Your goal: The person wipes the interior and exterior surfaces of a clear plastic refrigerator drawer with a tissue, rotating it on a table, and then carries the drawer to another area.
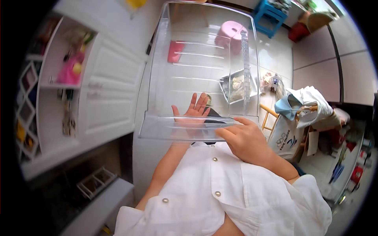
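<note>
A large clear plastic drawer (pixel 204 129) is held out in front of my body, its ribbed base see-through. Through the plastic my left hand (pixel 193 109) shows palm up beneath it, fingers spread and not wrapped round anything. The right end of the drawer's near ledge is gripped by my right hand (pixel 246 139), with fingers bent over its edge.
White cabinets (pixel 112 82) and open shelves stand left. Beyond the drawer are a pink stool (pixel 231 34), a bin (pixel 238 86) and a blue stool (pixel 269 16). A chair with a printed cover (pixel 284 135) and a cluttered shelf (pixel 346 169) are right.
</note>
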{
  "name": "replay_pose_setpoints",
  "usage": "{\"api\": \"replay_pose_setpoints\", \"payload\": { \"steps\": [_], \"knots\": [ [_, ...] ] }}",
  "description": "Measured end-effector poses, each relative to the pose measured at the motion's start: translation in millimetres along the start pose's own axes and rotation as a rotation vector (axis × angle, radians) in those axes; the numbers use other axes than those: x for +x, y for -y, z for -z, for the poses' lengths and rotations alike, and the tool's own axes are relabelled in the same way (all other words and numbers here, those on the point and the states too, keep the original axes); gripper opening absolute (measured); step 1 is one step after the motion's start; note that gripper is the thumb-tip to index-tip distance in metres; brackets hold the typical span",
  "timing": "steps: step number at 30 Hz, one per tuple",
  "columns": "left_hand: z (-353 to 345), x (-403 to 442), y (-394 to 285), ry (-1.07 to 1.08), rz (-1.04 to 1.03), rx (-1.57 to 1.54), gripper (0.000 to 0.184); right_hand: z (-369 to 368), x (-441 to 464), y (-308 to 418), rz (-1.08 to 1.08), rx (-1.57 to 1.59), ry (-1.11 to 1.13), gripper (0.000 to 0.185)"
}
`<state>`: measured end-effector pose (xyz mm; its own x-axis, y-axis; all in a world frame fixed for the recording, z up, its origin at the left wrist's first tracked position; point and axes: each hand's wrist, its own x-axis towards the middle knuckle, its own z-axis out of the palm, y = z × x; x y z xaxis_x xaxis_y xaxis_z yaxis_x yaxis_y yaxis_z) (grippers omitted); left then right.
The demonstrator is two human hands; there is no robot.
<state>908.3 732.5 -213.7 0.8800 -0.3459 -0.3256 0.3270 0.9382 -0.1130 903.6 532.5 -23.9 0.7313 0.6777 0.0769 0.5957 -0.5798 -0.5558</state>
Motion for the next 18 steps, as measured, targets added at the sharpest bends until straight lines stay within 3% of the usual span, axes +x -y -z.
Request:
{"api": "replay_pose_setpoints", "payload": {
  "steps": [5, 6, 9, 10, 13, 16, 18],
  "knots": [
    [-33.2, 120.1, -63.6, -0.054, 0.236, 0.172, 0.087, 8.3, 62.0, -88.6, -0.245, 0.045, -0.253, 0.018],
    [-33.0, 142.3, -80.1, 0.065, 0.26, 0.423, 0.076, 13.3, 76.6, -110.7, -0.295, 0.077, -0.313, 0.014],
    [-47.4, 197.7, -126.4, -0.103, 0.393, 0.703, 0.063, 31.4, 104.6, -168.3, -0.544, 0.376, -0.429, 0.013],
    [-47.0, 212.5, -142.5, -0.201, 0.44, 0.909, 0.054, 42.0, 113.0, -177.8, -0.626, 0.456, -0.41, 0.013],
    [-51.7, 237.3, -178.2, -0.51, 0.423, 1.602, 0.058, 52.2, 123.5, -213.4, -0.787, 0.42, -0.461, 0.013],
    [28.2, 258.7, -259.9, -0.668, 0.475, 2.329, 0.061, 67.1, 125.2, -246.6, -0.975, 0.281, -0.414, 0.014],
    [75.5, 283.5, -311.9, -0.684, 0.646, 2.538, 0.059, 74.6, 126.3, -266.5, -1.058, 0.262, -0.463, 0.013]
  ]
}}
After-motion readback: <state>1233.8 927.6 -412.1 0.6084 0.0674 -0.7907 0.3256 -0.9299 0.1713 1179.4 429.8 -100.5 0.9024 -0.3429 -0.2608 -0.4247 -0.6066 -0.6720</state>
